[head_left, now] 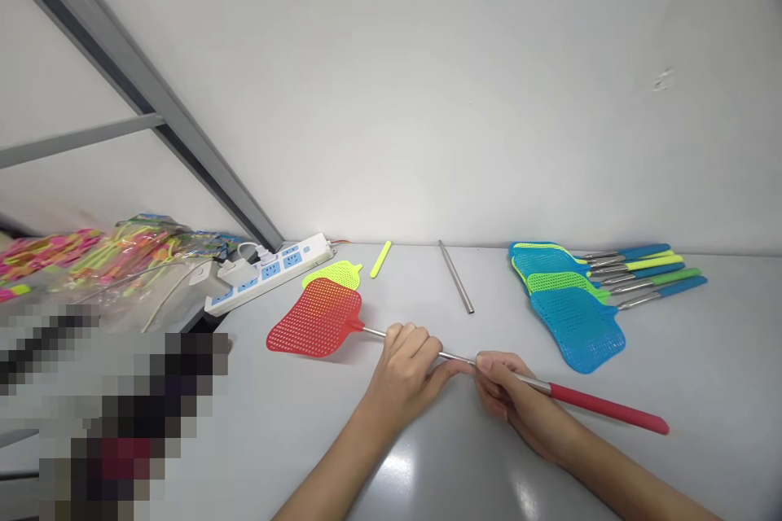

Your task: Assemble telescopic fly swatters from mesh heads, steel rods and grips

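A red fly swatter (pixel 318 317) with a perforated head lies across both my hands, its head to the left and its red grip to the lower right. My left hand (pixel 408 362) is closed around the thin metal shaft near the head. Farther along, my right hand (pixel 510 395) pinches the shaft just ahead of the grip. Partly behind the red head lies a yellow-green swatter head (pixel 342 274) without a shaft. Beyond my hands rest a yellow grip sleeve (pixel 380 259) and a bare metal telescopic rod (pixel 456 277).
Several assembled blue and green swatters (pixel 577 330) are stacked at the right, handles pointing right. A white power strip (pixel 269 273) with plugs sits at the back left. Beyond it are bagged colourful pieces (pixel 140 248). A grey metal frame post (pixel 164 114) slants along the left, against the white wall.
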Motion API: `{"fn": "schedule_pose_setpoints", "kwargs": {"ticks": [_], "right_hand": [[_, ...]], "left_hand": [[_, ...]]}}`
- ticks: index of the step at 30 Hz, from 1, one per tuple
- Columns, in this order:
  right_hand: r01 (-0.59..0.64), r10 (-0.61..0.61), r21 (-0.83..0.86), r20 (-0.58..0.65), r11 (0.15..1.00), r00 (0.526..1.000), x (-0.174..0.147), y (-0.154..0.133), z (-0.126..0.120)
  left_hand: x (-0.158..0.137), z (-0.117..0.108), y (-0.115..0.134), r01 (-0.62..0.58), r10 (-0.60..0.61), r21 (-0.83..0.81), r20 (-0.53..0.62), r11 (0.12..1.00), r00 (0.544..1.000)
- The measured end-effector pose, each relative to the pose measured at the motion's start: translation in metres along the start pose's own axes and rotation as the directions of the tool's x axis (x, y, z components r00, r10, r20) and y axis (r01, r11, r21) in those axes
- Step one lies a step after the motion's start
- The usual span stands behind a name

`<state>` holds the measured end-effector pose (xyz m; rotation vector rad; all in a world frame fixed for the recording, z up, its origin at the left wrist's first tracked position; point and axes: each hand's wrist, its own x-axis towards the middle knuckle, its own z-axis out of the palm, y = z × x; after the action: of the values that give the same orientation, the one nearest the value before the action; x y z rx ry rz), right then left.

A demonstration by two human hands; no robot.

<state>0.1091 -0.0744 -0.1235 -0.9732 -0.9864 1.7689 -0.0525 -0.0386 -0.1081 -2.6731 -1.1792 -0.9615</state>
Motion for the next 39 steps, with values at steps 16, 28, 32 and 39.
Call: {"fn": "schedule_pose_setpoints", "kwargs": {"ticks": [16, 28, 32, 39], "right_hand": [[0.042, -0.042, 0.004, 0.023, 0.999, 0.999, -0.002, -0.002, 0.001], [0.043, -0.043, 0.001, 0.020, 0.999, 0.999, -0.002, 0.000, -0.003], [0.046, -0.047, 0.019, 0.022, 0.999, 0.999, -0.002, 0.001, -0.007], [0.060, -0.061, 0.057, 0.023, 0.997, 0.998, -0.002, 0.002, -0.009]], "left_hand": [[0.001, -0.010, -0.010, -0.093, 0.103, 0.095, -0.099, 0.991, 0.990], [0.000, -0.014, -0.018, -0.116, 0.135, 0.152, -0.118, 0.981, 0.984], [0.000, -0.014, -0.018, -0.107, 0.126, 0.154, -0.120, 0.982, 0.985], [0.000, -0.016, -0.025, -0.110, 0.131, 0.160, -0.124, 0.981, 0.984]]}}
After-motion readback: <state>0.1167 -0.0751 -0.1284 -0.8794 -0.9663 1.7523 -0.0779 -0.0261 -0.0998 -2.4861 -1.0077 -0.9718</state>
